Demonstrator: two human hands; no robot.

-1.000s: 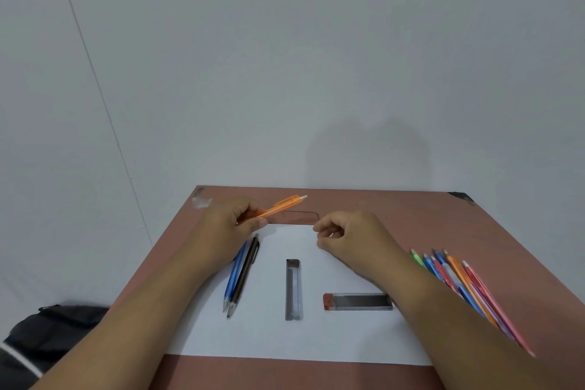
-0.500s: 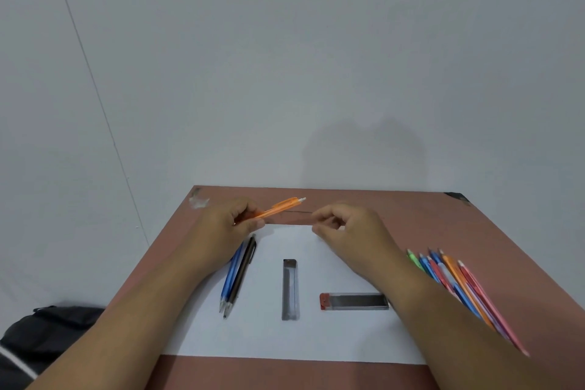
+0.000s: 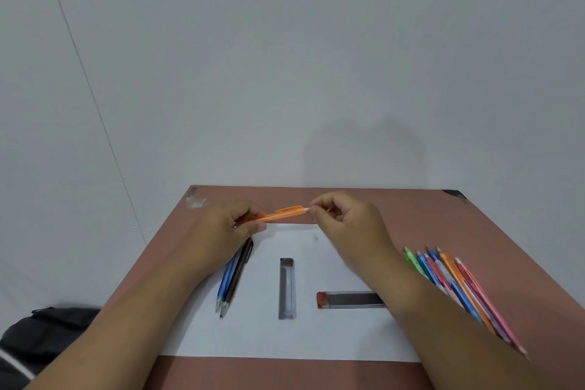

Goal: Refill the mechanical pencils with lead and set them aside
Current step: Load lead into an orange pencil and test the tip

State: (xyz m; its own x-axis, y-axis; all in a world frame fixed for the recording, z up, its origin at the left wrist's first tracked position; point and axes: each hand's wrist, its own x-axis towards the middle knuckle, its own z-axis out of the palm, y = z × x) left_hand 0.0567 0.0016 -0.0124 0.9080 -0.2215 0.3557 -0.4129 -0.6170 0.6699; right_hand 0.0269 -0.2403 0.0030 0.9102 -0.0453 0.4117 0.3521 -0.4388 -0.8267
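My left hand (image 3: 226, 228) grips an orange mechanical pencil (image 3: 283, 214) near the table's far edge, with its white end pointing right. My right hand (image 3: 345, 222) pinches that white end between thumb and fingertips. A blue pencil (image 3: 226, 279) and a black pencil (image 3: 237, 279) lie side by side on the white paper (image 3: 262, 339), left of centre. Two lead cases rest on the paper: an upright grey one (image 3: 287, 288) and a sideways one with a red cap (image 3: 348, 300).
Several coloured pencils (image 3: 449, 279) lie fanned out on the brown table (image 3: 474, 231) at the right, partly under my right forearm. A dark bag (image 3: 41, 336) sits on the floor at the lower left. A plain wall stands just behind the table.
My right hand has moved up and left to the orange pencil and now pinches its white end. The pencil has dropped from a tilt to nearly level.
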